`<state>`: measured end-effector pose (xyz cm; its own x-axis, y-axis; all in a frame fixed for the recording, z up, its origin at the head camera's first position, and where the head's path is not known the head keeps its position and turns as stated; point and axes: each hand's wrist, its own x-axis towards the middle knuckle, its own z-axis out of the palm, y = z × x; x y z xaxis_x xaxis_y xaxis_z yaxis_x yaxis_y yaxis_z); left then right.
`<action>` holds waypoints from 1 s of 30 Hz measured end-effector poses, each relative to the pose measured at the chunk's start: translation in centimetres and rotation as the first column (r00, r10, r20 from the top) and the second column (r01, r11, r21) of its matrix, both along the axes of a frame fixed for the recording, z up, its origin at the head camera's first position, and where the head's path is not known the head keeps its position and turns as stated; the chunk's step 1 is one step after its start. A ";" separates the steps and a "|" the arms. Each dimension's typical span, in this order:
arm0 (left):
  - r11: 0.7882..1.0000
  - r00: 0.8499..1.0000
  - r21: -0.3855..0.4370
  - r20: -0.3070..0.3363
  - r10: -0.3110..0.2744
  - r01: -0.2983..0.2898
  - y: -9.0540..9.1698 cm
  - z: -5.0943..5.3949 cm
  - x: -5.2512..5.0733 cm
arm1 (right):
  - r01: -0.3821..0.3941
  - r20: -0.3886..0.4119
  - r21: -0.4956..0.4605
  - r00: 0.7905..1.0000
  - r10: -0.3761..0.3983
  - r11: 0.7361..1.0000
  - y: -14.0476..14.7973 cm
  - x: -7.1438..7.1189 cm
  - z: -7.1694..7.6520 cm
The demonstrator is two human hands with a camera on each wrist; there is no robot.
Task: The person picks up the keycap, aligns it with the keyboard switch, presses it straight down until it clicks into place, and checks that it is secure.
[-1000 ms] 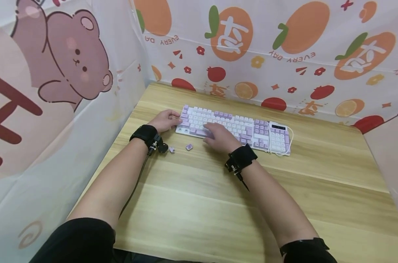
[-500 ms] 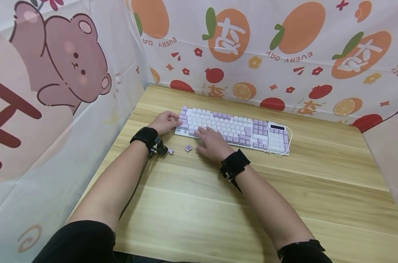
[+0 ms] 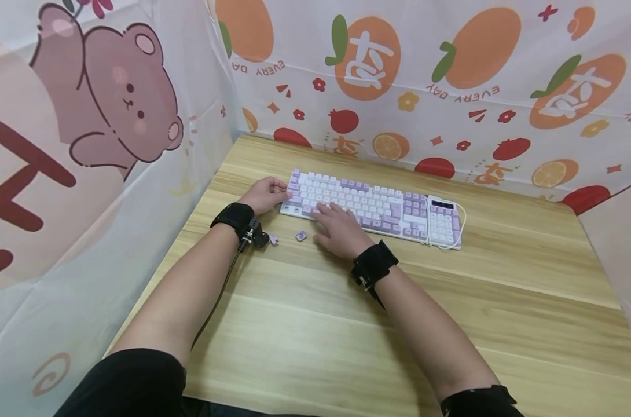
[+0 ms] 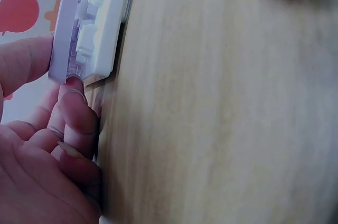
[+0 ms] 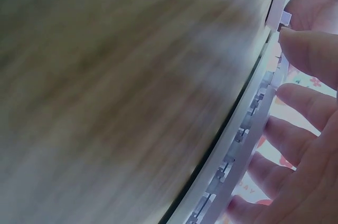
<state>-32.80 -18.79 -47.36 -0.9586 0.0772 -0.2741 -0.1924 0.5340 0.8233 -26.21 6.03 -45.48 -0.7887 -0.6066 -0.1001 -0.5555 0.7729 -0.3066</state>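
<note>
A white and lilac keyboard [image 3: 373, 200] lies on the wooden table. At its left end my left hand [image 3: 266, 194] pinches a long lilac keycap [image 4: 63, 39] between thumb and a curled finger; clear plastic shows beneath that cap in the left wrist view. Whether the cap sits fully down cannot be told. My right hand [image 3: 341, 231] rests at the keyboard's front edge, fingers spread over the lower keys, thumb toward the table. Two loose lilac keycaps, one near the left wrist [image 3: 274, 240] and another between the hands [image 3: 301, 236], lie in front of the keyboard.
A white cable [image 3: 462, 223] loops round the keyboard's right end. Printed cloth [image 3: 305, 63] hangs behind the table and along its left side. A black strap with a small camera [image 3: 248, 227] and a cord is on the left wrist; the right wrist wears a black strap too.
My right hand has slid left and toward me, from over the keys to the keyboard's front edge. The left hand stays at the left end.
</note>
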 end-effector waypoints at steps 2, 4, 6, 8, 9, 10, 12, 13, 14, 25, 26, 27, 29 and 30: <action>1.000 1.000 0.001 -0.005 0.000 0.000 0.1 -0.1 0.0 | -0.002 -0.001 0.002 1.000 0.002 1.000 0.0 0.0 -0.1; 1.000 1.000 0.005 -0.014 -0.005 0.005 0.2 0.0 0.2 | -0.001 -0.006 0.003 1.000 0.001 1.000 0.1 0.0 -0.1; 1.000 1.000 0.008 -0.020 -0.006 0.006 0.2 0.1 0.3 | 0.001 -0.008 0.002 1.000 -0.001 1.000 0.1 0.0 -0.2; 1.000 1.000 0.011 -0.021 -0.003 0.003 0.2 0.2 0.5 | -0.002 -0.008 0.001 1.000 0.002 1.000 0.1 -0.1 -0.2; 1.000 1.000 0.010 -0.019 0.000 0.001 0.2 0.3 0.5 | -0.005 -0.007 0.002 1.000 0.005 1.000 0.1 -0.1 -0.3; 1.000 1.000 0.007 -0.017 0.000 0.000 0.2 0.3 0.6 | -0.006 -0.005 0.001 1.000 0.006 1.000 0.0 -0.1 -0.3; 1.000 1.000 0.003 -0.014 -0.001 0.001 0.2 0.4 0.7 | -0.009 -0.002 0.001 1.000 0.009 1.000 0.0 -0.1 -0.3; 1.000 1.000 0.002 -0.013 -0.002 0.002 0.2 0.5 0.8 | -0.009 0.000 0.000 1.000 0.009 1.000 0.0 -0.1 -0.4; 1.000 1.000 -0.002 -0.012 -0.003 0.003 0.2 0.5 0.8 | -0.009 -0.001 -0.001 1.000 0.009 1.000 0.0 -0.1 -0.4; 1.000 1.000 0.007 -0.008 0.020 -0.020 0.2 0.4 0.8 | -0.015 0.000 0.013 1.000 0.015 1.000 0.1 0.0 -0.6; 1.000 1.000 0.008 -0.010 0.019 -0.019 0.2 0.4 0.8 | -0.014 0.002 0.014 1.000 0.014 1.000 0.1 -0.1 -0.6; 1.000 1.000 0.014 -0.010 0.021 -0.021 0.3 0.4 0.8 | -0.012 0.003 0.012 1.000 0.012 1.000 0.2 -0.1 -0.6; 0.999 1.000 0.022 -0.012 0.025 -0.024 0.4 0.5 0.8 | -0.011 0.007 0.003 1.000 0.011 1.000 0.2 -0.1 -0.5; 0.999 0.999 0.025 -0.014 0.028 -0.028 0.5 0.6 0.9 | -0.012 0.010 0.000 1.000 0.012 1.000 0.3 -0.1 -0.5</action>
